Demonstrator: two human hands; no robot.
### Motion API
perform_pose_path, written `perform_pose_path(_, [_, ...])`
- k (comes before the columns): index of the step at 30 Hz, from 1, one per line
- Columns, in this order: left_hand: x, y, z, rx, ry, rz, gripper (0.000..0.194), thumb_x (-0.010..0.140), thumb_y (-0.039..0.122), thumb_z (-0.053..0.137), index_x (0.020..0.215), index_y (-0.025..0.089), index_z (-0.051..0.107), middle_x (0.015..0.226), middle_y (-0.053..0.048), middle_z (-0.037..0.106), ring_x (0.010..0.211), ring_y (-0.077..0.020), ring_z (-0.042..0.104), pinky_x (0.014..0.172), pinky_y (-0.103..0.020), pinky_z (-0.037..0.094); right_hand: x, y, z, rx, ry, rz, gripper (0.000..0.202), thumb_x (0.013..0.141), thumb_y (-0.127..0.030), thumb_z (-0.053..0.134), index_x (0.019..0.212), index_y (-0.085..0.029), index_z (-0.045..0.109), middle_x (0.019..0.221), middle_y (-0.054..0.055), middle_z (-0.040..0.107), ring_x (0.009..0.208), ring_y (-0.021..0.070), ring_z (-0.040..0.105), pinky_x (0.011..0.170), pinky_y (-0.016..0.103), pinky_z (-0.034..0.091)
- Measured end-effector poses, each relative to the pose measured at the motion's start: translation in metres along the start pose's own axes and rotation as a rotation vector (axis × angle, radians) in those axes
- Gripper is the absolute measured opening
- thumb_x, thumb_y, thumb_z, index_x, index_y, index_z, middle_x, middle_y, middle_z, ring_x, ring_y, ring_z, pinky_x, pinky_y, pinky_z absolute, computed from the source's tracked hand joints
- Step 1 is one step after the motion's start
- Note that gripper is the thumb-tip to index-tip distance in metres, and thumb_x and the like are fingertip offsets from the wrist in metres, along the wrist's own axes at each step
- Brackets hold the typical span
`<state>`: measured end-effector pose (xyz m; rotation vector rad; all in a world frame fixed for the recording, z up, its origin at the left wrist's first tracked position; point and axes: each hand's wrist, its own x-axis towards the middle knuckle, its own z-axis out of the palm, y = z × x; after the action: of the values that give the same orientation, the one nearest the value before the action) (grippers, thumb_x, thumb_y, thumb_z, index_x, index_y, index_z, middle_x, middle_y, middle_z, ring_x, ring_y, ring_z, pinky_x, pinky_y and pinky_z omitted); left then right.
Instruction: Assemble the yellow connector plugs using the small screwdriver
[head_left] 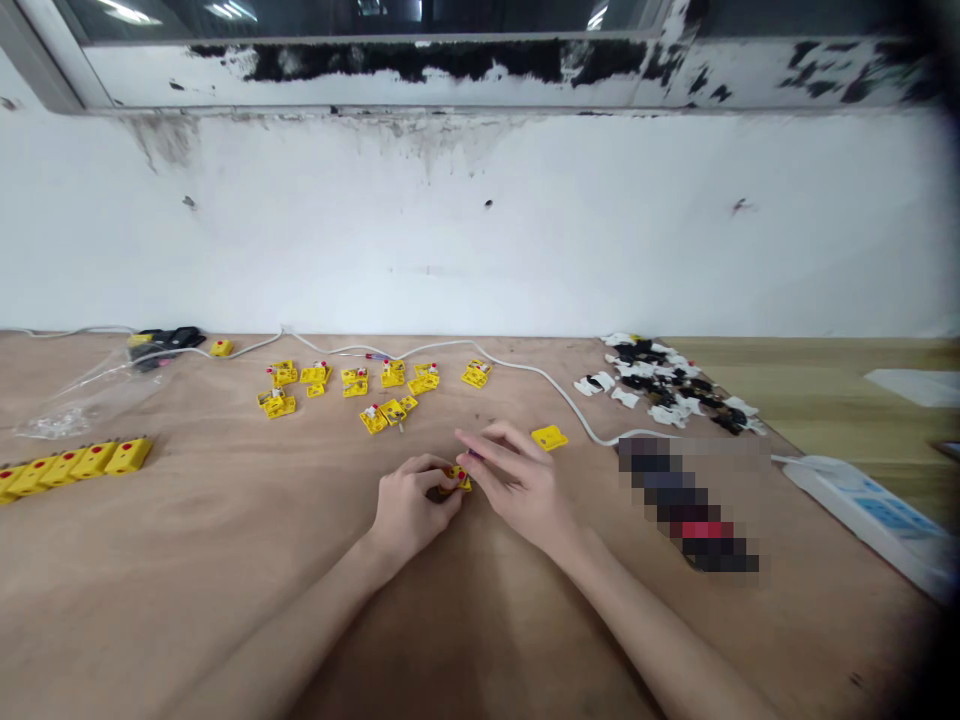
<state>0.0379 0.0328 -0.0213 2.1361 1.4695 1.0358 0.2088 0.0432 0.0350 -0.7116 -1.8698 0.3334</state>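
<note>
My left hand (415, 503) is closed on a small yellow plastic housing (463, 484) with a red dot-like part on it. Over that housing, the thumb and fingers of my right hand (521, 480) are pinched together. A tiny dark purplish bit shows at their tips, too small and hidden to name. Just beyond my right hand lies a flat yellow cover (550, 437). Farther back, several opened yellow housings (392, 373) with red and white parts inside are spread over the wooden table (225, 560).
Closed yellow housings (91, 460) stand in a row at left, near a clear plastic bag (82, 400). A thin screwdriver (375, 356) lies by the white cable (555, 385). Black and white pieces (660, 380) are piled at right, before a power strip (862, 510) and a blurred-out object (690, 505).
</note>
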Motion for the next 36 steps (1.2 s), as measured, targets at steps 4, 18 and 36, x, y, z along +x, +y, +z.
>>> perform_pose_path(4, [0.0002,-0.0009,0.0008,-0.005,0.004,0.001,0.010,0.080,0.022,0.073,0.071,0.025,0.072,0.097,0.004,0.075,0.087,-0.0143,0.070,0.075,-0.025,0.053,0.0005,-0.0012,0.0006,0.047,-0.088,0.001,0.042,0.097,-0.008,0.053,0.133,-0.027,0.063,0.108,0.007,0.068,0.097,0.0164,0.068,0.082,0.029,0.059])
perform_pose_path(18, [0.0002,-0.0016,0.0011,0.000,-0.005,-0.003,0.010,0.080,0.022,0.072,0.072,0.026,0.073,0.096,0.003,0.075,0.086,-0.0147,0.070,0.074,-0.025,0.053,0.0012,0.0012,0.0002,0.020,-0.066,0.040,0.032,0.097,-0.017,0.056,0.125,-0.026,0.068,0.105,0.007,0.065,0.091,0.0165,0.066,0.079,0.030,0.060])
perform_pose_path(36, [0.0004,-0.0007,-0.0003,-0.020,-0.004,-0.006,0.008,0.080,0.021,0.073,0.074,0.027,0.074,0.099,0.003,0.076,0.089,-0.0152,0.071,0.079,-0.026,0.055,0.0008,0.0043,-0.0031,0.042,-0.140,0.107,0.041,0.102,-0.018,0.046,0.140,-0.027,0.056,0.109,0.009,0.062,0.098,0.0177,0.064,0.086,0.034,0.058])
